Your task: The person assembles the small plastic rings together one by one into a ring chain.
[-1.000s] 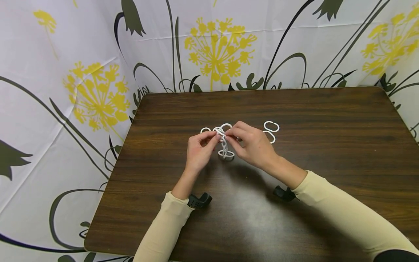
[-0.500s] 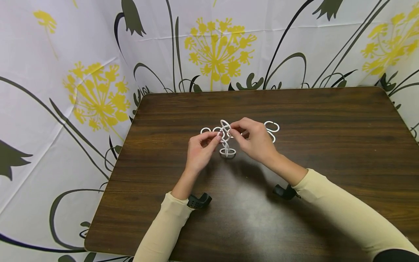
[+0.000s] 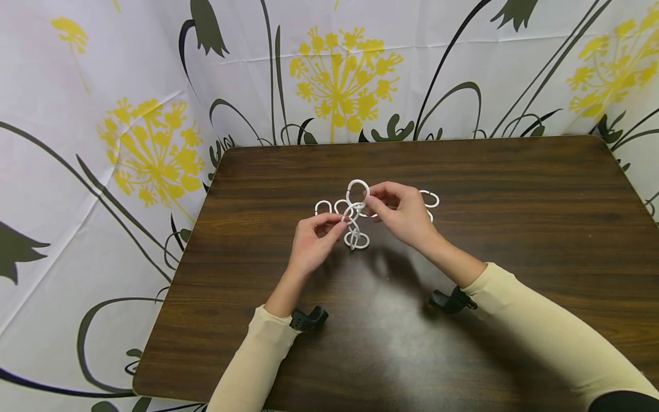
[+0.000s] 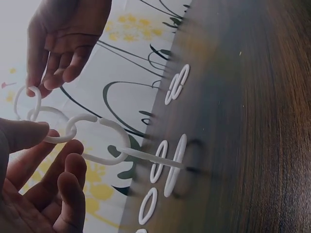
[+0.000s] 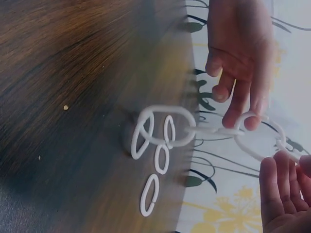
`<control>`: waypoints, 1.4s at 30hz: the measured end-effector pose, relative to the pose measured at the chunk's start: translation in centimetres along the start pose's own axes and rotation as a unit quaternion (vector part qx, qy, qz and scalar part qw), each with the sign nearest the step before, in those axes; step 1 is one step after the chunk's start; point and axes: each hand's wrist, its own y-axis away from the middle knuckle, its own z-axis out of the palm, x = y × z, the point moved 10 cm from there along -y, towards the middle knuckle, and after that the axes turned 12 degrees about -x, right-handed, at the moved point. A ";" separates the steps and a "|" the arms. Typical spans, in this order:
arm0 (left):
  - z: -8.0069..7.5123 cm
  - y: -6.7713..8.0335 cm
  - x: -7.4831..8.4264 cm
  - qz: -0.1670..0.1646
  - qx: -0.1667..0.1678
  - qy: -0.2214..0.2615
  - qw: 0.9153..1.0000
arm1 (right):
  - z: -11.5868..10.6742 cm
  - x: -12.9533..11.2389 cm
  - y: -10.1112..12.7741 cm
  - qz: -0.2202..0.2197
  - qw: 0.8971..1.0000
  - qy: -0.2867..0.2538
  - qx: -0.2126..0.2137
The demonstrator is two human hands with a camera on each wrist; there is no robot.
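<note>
In the head view, just above the middle of the frame, the left hand point(image 3: 314, 243) and right hand point(image 3: 404, 214) meet over a dark wooden table point(image 3: 515, 229), each pinching a link of a chain of white plastic rings point(image 3: 355, 220) between thumb and fingertips; the chain's lowest ring touches the tabletop while its top ring stands up above the fingers. Loose rings point(image 3: 325, 206) lie on the table just left of the chain, and another pair of rings point(image 3: 431, 200) peeks out at the right behind the right hand. A flowered curtain point(image 3: 128, 114) fills the top and left of the frame. In the left wrist view, the left hand point(image 4: 34, 189) at lower left pinches a link, the chain point(image 4: 97, 141) running right across the centre down to the table, the right hand point(image 4: 60, 43) at upper left pinching the end ring. In the right wrist view, the left hand point(image 5: 240, 53) at top right hooks fingers on the chain point(image 5: 194, 128); the right hand point(image 5: 284, 196) sits at lower right, its fingers at the end link.
</note>
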 end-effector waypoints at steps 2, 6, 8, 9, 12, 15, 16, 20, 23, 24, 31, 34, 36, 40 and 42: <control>-0.1 -0.2 -0.8 -0.006 0.001 0.006 1.000 | 0.2 0.2 -0.1 0.008 1.000 -0.012 -0.008; -0.4 -0.7 -2.5 -0.003 0.013 0.020 1.000 | 0.7 0.3 -0.1 0.016 1.000 -0.012 -0.022; -0.5 -0.8 -2.5 0.008 0.015 0.028 0.999 | 0.9 0.3 -0.1 0.017 0.999 -0.013 -0.026; -0.5 -0.8 -2.5 0.013 0.015 0.033 0.999 | 1.0 0.3 -0.1 0.018 0.999 -0.014 -0.028; -0.6 -0.8 -2.4 0.025 0.013 0.051 0.998 | 1.2 0.4 0.0 0.020 0.999 -0.013 -0.034; -0.7 -0.8 -2.3 0.029 0.019 0.073 0.997 | 1.5 0.4 0.0 0.019 0.999 -0.009 -0.040; -0.7 -0.9 -2.3 0.032 0.022 0.083 0.996 | 1.5 0.4 0.0 0.018 0.999 -0.007 -0.041; -0.8 -1.0 -2.1 0.045 0.037 0.115 0.992 | 1.6 0.4 0.0 0.019 0.999 0.000 -0.041; -1.0 -1.0 -1.8 0.055 0.048 0.120 0.990 | 1.8 0.4 0.0 0.025 0.999 0.004 -0.046; -1.1 -1.0 -1.8 0.058 0.052 0.117 0.990 | 1.8 0.5 0.0 0.027 0.998 0.005 -0.048; -1.4 -1.0 -1.6 0.069 0.065 0.115 0.989 | 1.2 1.1 -0.3 0.039 0.997 0.011 -0.066; -1.5 -1.0 -1.6 0.074 0.068 0.125 0.987 | -0.7 1.9 -0.5 0.053 0.996 0.037 -0.061; -1.6 -1.0 -1.5 0.076 0.068 0.132 0.986 | -2.3 2.9 -0.6 0.072 0.994 0.066 -0.054; -1.5 -0.9 -1.5 0.074 0.066 0.131 0.986 | -5.5 5.3 -0.5 0.113 0.980 0.157 -0.048; -1.6 -0.9 -1.5 0.073 0.067 0.123 0.987 | -6.8 6.3 -0.2 0.134 0.966 0.215 -0.047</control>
